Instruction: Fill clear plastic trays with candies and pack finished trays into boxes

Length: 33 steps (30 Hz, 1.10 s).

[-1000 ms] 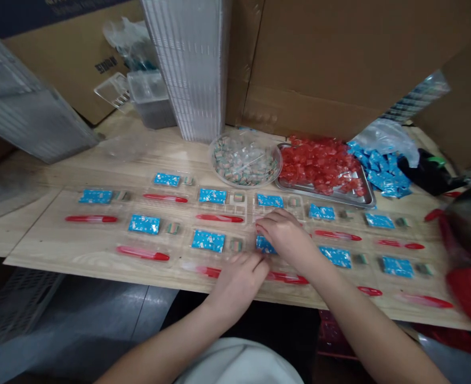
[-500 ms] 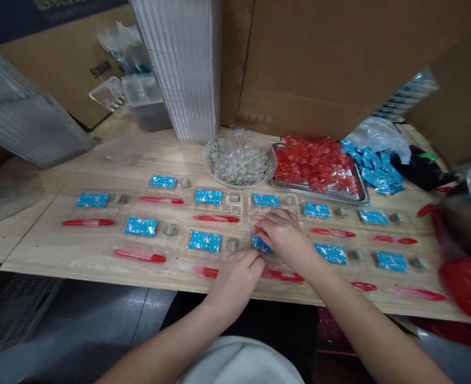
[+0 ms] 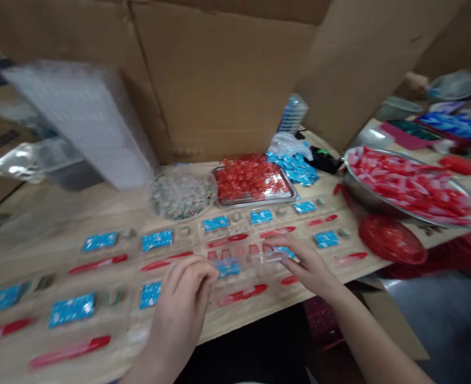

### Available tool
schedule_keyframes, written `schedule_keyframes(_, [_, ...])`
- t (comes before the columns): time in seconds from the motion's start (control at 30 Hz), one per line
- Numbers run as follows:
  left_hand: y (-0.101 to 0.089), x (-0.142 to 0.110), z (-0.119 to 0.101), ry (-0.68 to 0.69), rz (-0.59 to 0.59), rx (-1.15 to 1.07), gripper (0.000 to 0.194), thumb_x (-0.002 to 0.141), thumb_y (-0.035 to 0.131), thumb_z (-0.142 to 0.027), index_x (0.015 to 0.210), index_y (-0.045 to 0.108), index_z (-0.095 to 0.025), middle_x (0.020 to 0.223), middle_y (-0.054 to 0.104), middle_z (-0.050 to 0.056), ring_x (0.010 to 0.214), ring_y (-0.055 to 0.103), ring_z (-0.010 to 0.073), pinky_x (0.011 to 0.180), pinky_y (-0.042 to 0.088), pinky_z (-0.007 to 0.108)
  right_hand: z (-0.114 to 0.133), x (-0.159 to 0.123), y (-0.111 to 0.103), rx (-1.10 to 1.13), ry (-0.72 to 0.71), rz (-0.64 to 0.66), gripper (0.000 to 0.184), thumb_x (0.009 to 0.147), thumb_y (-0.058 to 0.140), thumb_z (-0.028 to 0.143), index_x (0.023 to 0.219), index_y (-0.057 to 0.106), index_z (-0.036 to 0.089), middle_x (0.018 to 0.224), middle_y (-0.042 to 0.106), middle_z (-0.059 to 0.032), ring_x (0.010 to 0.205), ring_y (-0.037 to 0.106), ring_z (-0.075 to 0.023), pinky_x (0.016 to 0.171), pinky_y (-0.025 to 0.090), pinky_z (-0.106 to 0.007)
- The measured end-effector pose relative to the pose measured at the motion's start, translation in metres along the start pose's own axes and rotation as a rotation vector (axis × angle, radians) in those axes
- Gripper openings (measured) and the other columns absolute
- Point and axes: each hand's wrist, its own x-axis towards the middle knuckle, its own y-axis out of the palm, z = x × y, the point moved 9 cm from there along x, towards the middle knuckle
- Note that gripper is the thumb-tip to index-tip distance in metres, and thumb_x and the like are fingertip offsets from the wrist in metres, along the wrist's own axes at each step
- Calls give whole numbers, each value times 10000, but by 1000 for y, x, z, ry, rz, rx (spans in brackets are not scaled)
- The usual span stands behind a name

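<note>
My left hand (image 3: 183,293) has its fingers curled together at the left end of a hazy blue packet (image 3: 228,266). Whatever lies between those fingertips is hidden. My right hand (image 3: 305,266) reaches in from the right, thumb and fingers around the end of a clear plastic piece (image 3: 273,257). Between the hands runs a row of small red shapes (image 3: 239,253), blurred. Below it lies a red pen-like stick (image 3: 242,294). Around the hands are clear trays holding blue packets (image 3: 71,310), small striped blocks (image 3: 113,297) and red sticks (image 3: 98,263).
Behind the trays stand a round clear tub (image 3: 183,193) of small blocks and a metal tray (image 3: 255,202) of red-wrapped pieces. Blue packets (image 3: 295,168) are heaped beside it. A metal bowl (image 3: 357,186) of red sticks stands right. Stacked plastic trays (image 3: 83,122) lean left; another person's hand (image 3: 416,82) shows far right.
The view has swung to the right, showing the full metal bowl. My hands have moved apart, and a row of red shapes now shows between them.
</note>
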Motion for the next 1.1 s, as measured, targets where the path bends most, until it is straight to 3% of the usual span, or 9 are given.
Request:
schedule_keyframes(0.1, [27, 35, 9, -192, 82, -204, 67, 840, 493, -227, 839, 553, -198, 833, 600, 14, 807, 571, 144, 716, 447, 263, -24, -3, -29, 224, 160, -208, 231, 842, 525, 312, 1045, 603, 236, 983, 656, -55, 897, 616, -172, 785, 502, -310])
schedule_keyframes(0.2, [91, 70, 17, -378, 179, -520, 187, 829, 505, -309, 951, 553, -176, 844, 619, 23, 769, 595, 143, 706, 476, 279, -73, -12, -73, 324, 343, -394, 295, 810, 548, 379, 1038, 611, 202, 837, 655, -36, 698, 605, -131, 660, 502, -270])
schedule_keyframes(0.33, [166, 99, 7, -305, 215, -584, 280, 785, 560, -264, 1046, 524, -169, 1043, 599, 74, 944, 580, 168, 839, 462, 332, -154, -29, -144, 168, 626, -528, 320, 833, 476, 353, 1024, 606, 133, 799, 634, -50, 570, 535, -89, 540, 453, -215])
schedule_keyframes(0.43, [205, 97, -13, -176, 330, -457, 278, 808, 525, -247, 1081, 526, -191, 1097, 585, 75, 1011, 560, 185, 891, 442, 372, -203, -32, -182, -97, 811, -405, 298, 866, 386, 251, 1003, 610, 109, 784, 635, -54, 518, 505, -72, 510, 430, -194])
schedule_keyframes(0.57, [233, 88, -53, 61, 441, -291, 338, 817, 496, -199, 1153, 507, -172, 1211, 528, 105, 1168, 463, 207, 992, 373, 385, -240, -27, -202, -243, 898, -266, 255, 836, 431, 211, 802, 659, 99, 648, 627, -52, 488, 514, -98, 483, 405, -209])
schedule_keyframes(0.8, [290, 86, -95, 284, 642, -15, 541, 823, 502, -256, 1336, 352, -170, 1446, 305, 107, 1330, 254, 275, 1074, 241, 473, -241, -21, -205, -612, 868, -171, 200, 782, 506, 217, 749, 683, 131, 854, 674, -140, 827, 616, -227, 716, 427, -277])
schedule_keyframes(0.93, [298, 81, -100, 323, 717, 62, 541, 842, 481, -382, 1315, 382, -138, 1406, 369, 136, 1343, 208, 305, 1082, 136, 548, -222, -20, -196, -742, 751, -155, 209, 751, 527, 202, 867, 675, 109, 926, 648, -195, 919, 597, -279, 778, 432, -340])
schedule_keyframes(1.03, [262, 76, -100, 347, 660, 13, 516, 837, 487, -406, 1288, 416, -164, 1422, 337, 128, 1351, 178, 299, 1083, 139, 531, -185, 7, -187, -832, 481, -360, 296, 801, 467, 243, 995, 639, 100, 965, 628, -192, 883, 596, -268, 774, 448, -369])
schedule_keyframes(1.1, [224, 68, -95, 323, 600, -63, 451, 841, 486, -390, 1248, 455, -197, 1378, 401, 88, 1329, 241, 249, 1093, 180, 457, -155, 42, -152, -667, 247, -372, 279, 815, 462, 301, 951, 651, 148, 908, 648, -131, 816, 604, -232, 735, 468, -344])
